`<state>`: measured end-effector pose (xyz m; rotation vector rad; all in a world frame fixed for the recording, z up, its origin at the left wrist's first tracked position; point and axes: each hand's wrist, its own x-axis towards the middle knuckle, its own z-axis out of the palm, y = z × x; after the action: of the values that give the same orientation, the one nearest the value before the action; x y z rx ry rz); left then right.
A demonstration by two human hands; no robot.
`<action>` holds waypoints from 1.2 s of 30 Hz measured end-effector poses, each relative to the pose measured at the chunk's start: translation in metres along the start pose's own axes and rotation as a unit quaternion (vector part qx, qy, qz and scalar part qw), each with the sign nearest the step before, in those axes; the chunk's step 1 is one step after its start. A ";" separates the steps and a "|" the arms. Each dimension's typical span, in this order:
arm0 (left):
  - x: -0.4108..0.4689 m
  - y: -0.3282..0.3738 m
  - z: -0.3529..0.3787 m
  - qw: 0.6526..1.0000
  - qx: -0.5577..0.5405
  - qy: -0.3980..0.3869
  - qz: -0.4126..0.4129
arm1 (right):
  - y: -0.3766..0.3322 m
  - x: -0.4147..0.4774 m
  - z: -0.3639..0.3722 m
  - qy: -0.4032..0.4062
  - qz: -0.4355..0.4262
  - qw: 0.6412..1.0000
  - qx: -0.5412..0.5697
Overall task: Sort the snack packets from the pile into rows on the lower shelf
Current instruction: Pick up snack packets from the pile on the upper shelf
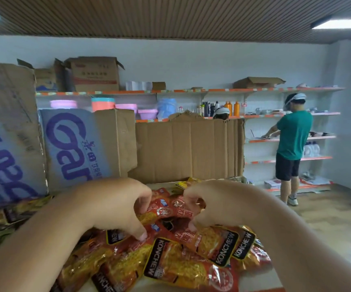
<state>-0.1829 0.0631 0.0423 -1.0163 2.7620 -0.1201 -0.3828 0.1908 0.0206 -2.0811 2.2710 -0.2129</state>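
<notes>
Snack packets [170, 260]: loose heap of orange-and-red foil sachets on a pale surface [261, 279], low centre of the view, right under both hands. No sorted rows show, and I cannot tell which surface is the lower shelf.

Cartons [69, 144]: flattened cardboard standing behind the heap. The blue panel carries large purple lettering reading "Gan", cut off at the edge. The small characters beside it are unreadable. A plain brown sheet [187, 148] stands to its right.

Left hand [115, 207]: fingers curled down into the top of the heap, thumb pressed on a packet nearer the body, holding the left end of a red packet [170, 209].

Right hand [214, 203]: fingers and thumb curled, pinching the right end of the same packet. How many sachets are gathered, I cannot tell.

Key relation: the red packet's long axis runs left to right between the grips, on the crown of the heap. Both hands are equally near, so lifting it likely needs both to rise together.

Labels: "KONCHEW", white capitals on black bands, on several sachets. Other print is too blurred to read.
</notes>
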 end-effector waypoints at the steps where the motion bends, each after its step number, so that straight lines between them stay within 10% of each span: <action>1: -0.003 0.002 0.000 1.000 -0.012 0.025 0.002 | -0.001 0.000 0.000 0.006 0.009 1.000 0.000; 19: 0.002 -0.005 0.004 0.941 -0.074 0.327 0.052 | 0.023 0.004 -0.001 0.300 0.056 0.945 0.117; 36: -0.153 -0.055 -0.009 0.858 0.013 0.513 -0.006 | -0.087 -0.019 -0.033 0.445 -0.153 0.869 0.153</action>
<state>-0.0356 0.1209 0.0824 -1.1911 3.6352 -0.9598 -0.2999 0.2043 0.0646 -2.4214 1.9603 -1.7386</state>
